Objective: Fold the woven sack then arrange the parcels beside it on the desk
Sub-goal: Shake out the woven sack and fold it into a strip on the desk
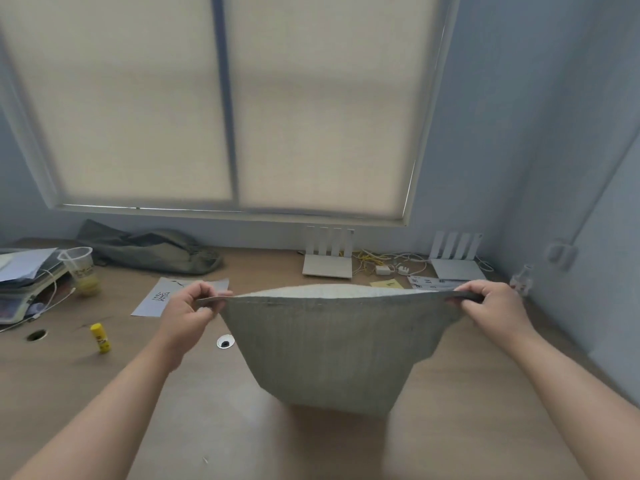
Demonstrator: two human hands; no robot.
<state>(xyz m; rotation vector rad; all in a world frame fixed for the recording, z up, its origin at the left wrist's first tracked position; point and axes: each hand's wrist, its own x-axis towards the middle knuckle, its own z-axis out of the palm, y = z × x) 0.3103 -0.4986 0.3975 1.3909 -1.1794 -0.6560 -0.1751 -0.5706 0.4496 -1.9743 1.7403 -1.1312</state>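
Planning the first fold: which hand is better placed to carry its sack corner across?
Right, narrowly. Both hands pinch top corners of the woven sack alike, but the right hand sits close to the wall, so swinging inward gains room; the left hand can anchor.

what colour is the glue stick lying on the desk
Yellow: the glue stick shows clearly in the head view.

Device (10,303) cut by left edge, slips (427,282) partly behind sack (329,348)

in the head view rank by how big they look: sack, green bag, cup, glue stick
1. sack, largest, though it is also nearest the camera
2. green bag
3. cup
4. glue stick
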